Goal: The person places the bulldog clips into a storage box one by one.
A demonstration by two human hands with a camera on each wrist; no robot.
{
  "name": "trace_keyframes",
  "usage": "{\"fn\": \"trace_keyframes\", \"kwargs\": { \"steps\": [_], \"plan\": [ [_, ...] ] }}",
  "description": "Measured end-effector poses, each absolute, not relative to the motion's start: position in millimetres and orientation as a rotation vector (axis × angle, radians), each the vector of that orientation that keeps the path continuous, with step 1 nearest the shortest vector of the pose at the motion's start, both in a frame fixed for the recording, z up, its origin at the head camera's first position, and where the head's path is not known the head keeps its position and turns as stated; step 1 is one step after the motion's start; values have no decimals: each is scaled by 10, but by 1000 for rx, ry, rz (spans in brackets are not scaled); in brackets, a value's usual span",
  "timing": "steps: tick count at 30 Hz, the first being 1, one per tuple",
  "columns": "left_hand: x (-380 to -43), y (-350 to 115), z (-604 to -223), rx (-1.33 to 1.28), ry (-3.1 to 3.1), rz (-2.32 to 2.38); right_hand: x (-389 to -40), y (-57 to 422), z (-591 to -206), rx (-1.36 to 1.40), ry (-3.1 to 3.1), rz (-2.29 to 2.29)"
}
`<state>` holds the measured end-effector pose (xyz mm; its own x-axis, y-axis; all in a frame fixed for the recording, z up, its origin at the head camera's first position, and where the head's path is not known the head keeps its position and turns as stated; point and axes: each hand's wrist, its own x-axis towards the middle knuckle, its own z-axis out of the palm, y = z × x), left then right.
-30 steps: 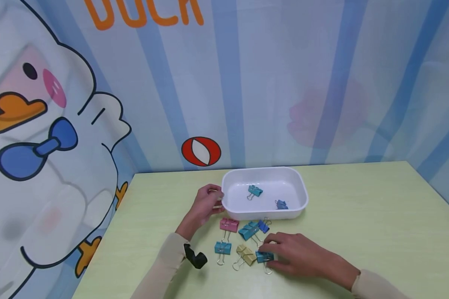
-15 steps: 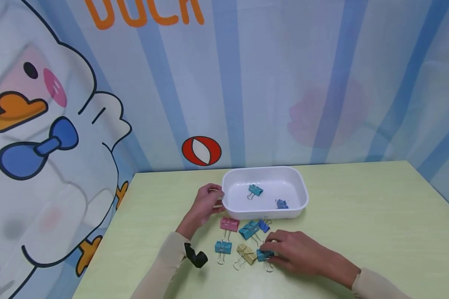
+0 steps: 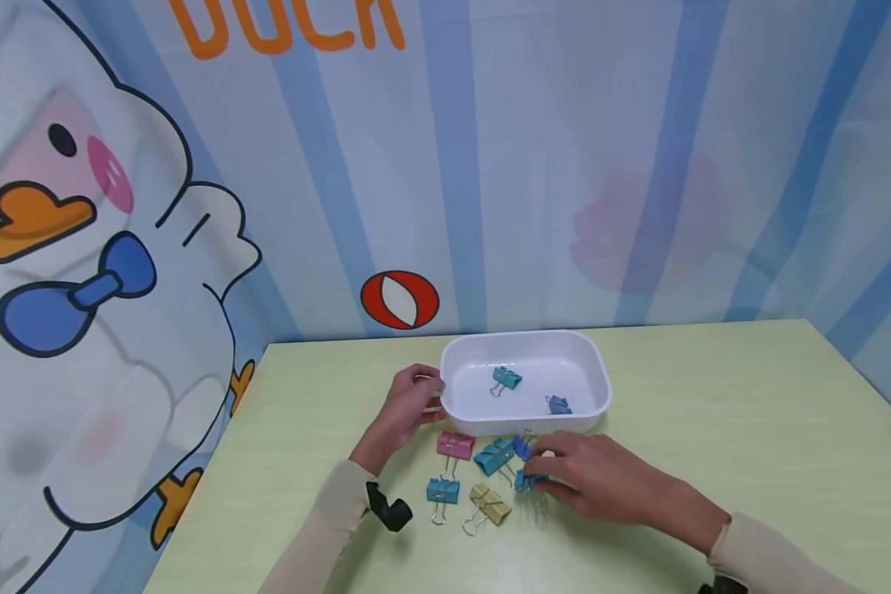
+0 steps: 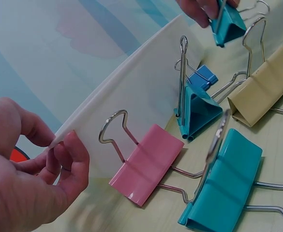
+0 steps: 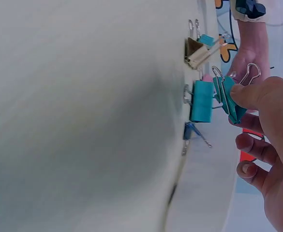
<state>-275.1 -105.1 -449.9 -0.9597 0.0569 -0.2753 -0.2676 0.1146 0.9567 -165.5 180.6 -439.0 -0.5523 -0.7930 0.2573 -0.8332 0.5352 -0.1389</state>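
In the head view my left hand (image 3: pixel 404 406) is at the left end of a white tray (image 3: pixel 523 426). The left wrist view has its thumb and fingers pinching the tray's rim. My right hand (image 3: pixel 601 478) holds a teal binder clip (image 4: pixel 230 28) between thumb and fingers, lifted off the table with its wire handles spread. Below the tray lie a pink binder clip (image 3: pixel 455 445), a teal one (image 3: pixel 442 491), a yellow one (image 3: pixel 489 504), a larger teal one (image 3: pixel 494 456) and a small blue one (image 3: pixel 522 447), partly hidden by my right fingers.
Inside the tray rest a teal binder clip (image 3: pixel 507 379) and a small blue one (image 3: pixel 559 405). The pale yellow table (image 3: pixel 728 412) ends at a printed cloth backdrop (image 3: pixel 520 165). A black wrist device (image 3: pixel 389 511) is on the left sleeve.
My right hand has lifted the teal binder clip from the table and moved it slightly up towards the tray. The left hand has stayed on the tray's rim.
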Motion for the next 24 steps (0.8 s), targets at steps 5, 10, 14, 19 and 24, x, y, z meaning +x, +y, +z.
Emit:
{"fn": "trace_keyframes", "kwargs": {
  "steps": [5, 10, 14, 19, 24],
  "plan": [
    [-2751, -1045, -4494, -211, 2145, 1932, -1734, 1801, -4233, 1356, -2549, 342],
    [-2751, -1042, -4497, -217, 2148, 1930, -1837, 1800, -4003, 1304, -2517, 371],
    [-2752, -1050, -4502, -217, 2149, 1931, -1947, 1790, -3791, 1268, -2499, 367],
    [-2753, -1056, -4507, -216, 2158, 1925, -2096, 1763, -3563, 1210, -2474, 390],
    [-2754, -1051, -4502, -205, 2155, 1922, -2223, 1736, -3408, 1185, -2433, 462]
  ]
}}
